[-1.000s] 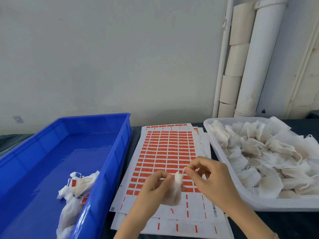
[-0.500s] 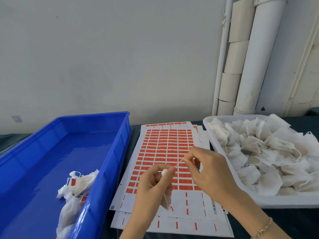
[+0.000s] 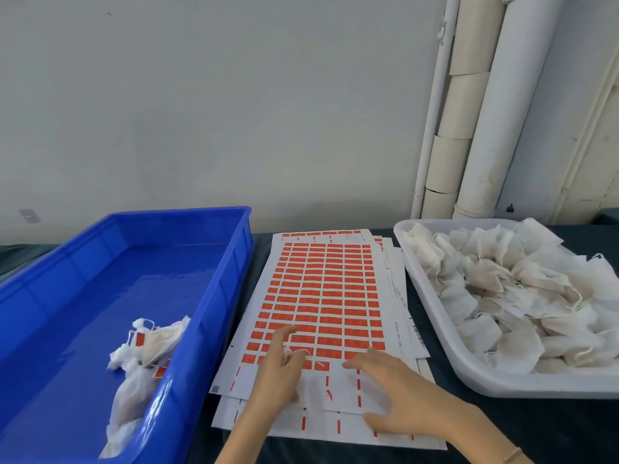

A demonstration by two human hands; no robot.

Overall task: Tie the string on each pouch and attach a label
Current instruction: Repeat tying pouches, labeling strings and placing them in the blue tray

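My left hand (image 3: 279, 370) lies low on the label sheet (image 3: 321, 296), its fingers curled round a small white pouch (image 3: 290, 352) whose string trails to the right. The pouch is mostly hidden inside the hand. My right hand (image 3: 398, 393) rests flat on the lower part of the same sheet with straight, spread fingers, its fingertips near the bottom row of orange labels (image 3: 320, 365). It holds nothing.
A blue bin (image 3: 214, 296) at the left holds a few finished pouches (image 3: 147, 343) with orange labels. A translucent white tray (image 3: 435, 316) at the right is heaped with several untied pouches (image 3: 509, 296). More label sheets lie stacked underneath. White pipes (image 3: 495, 112) run up the wall.
Both hands have dropped from mid-air onto the sheet. My right hand has let go of the string and flattened out; my left hand still holds the pouch.
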